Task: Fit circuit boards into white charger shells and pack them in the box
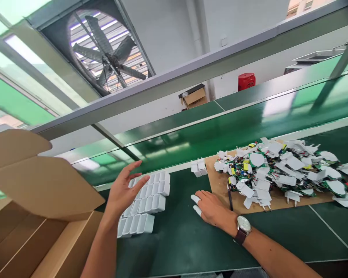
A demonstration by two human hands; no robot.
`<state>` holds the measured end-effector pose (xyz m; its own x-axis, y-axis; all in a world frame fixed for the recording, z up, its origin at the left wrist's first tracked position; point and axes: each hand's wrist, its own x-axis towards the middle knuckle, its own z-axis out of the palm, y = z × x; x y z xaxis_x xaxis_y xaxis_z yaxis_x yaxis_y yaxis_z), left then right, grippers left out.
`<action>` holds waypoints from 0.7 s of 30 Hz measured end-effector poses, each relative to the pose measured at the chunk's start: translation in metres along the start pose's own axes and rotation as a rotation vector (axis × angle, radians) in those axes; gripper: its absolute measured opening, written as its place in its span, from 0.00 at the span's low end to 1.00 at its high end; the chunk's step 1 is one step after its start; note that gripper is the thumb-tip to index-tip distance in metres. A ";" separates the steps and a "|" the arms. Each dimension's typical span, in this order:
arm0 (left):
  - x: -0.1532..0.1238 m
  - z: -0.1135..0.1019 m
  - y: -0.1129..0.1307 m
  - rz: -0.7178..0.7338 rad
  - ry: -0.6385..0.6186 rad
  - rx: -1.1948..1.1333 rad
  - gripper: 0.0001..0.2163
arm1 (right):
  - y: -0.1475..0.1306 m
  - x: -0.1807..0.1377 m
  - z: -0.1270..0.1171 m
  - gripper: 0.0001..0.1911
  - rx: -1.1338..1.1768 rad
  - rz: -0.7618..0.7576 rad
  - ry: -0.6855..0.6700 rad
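My left hand [123, 191] is raised over the rows of white plastic cases [150, 202], its thumb and fingers spread and nothing between them. These cases are open-topped and packed side by side in several rows; part of them is hidden behind the hand. Palm down, my right hand [210, 206] lies on the green bench, with white covers on two fingertips and no object visible in it. Right of it, a pile of green circuit boards with white plug covers [287, 179] is heaped on a cardboard sheet [214, 175]. A few white plug pieces [198, 167] stand beyond the right hand.
An open cardboard box [46, 189] stands at the left, close to my left forearm. A green conveyor belt [174, 148] runs behind the bench [179, 239], under a metal rail [168, 83]. Farther back are a large fan [111, 58], a small carton [195, 96] and a red stool [246, 81].
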<state>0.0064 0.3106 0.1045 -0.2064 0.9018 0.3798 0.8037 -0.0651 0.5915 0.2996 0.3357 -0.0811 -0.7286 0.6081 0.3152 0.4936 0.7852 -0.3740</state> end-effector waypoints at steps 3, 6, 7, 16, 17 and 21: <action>-0.045 -0.036 -0.028 0.056 -0.091 0.218 0.24 | 0.002 -0.002 0.008 0.11 0.027 -0.040 0.044; -0.091 -0.039 -0.066 0.238 -0.236 0.426 0.17 | 0.002 -0.002 0.004 0.11 0.010 -0.067 0.052; -0.105 -0.035 -0.077 0.289 -0.246 0.482 0.14 | 0.001 -0.001 0.001 0.12 -0.006 -0.067 0.043; -0.123 0.048 -0.060 0.547 -0.330 0.174 0.09 | -0.020 0.008 -0.038 0.11 -0.085 0.007 -0.094; -0.116 0.060 -0.052 0.561 -0.362 0.113 0.08 | -0.021 0.008 -0.046 0.11 -0.111 0.010 -0.083; -0.087 0.105 -0.031 0.579 -0.370 -0.058 0.09 | -0.013 -0.001 -0.099 0.16 -0.227 0.053 0.065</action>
<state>0.0579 0.2789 -0.0221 0.4597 0.8005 0.3844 0.6938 -0.5940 0.4072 0.3413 0.3363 0.0096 -0.6704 0.6495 0.3588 0.6296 0.7538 -0.1880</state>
